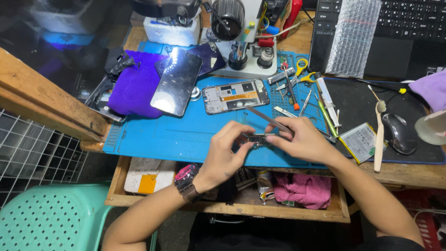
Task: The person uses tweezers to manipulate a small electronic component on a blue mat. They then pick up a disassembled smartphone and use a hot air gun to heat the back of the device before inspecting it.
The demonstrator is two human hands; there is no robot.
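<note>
While you worked over the blue mat [186, 135], your left hand [223, 151] pinched one end of a small dark component [257, 138] and your right hand [299, 139] gripped the other end, with metal tweezers [268, 118] held in the same hand. Item sat just above the mat's front edge. Nearby: opened phone frame [236, 96], detached screen [176, 81], purple cloth [134, 86], battery [360, 141].

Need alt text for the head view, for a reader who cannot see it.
Two bare hands, left hand and right hand, pinch a small dark electronic part over a blue work mat, the right also holding metal tweezers. Behind lie an opened phone frame, a detached screen on a purple cloth, and a microscope base.
</note>
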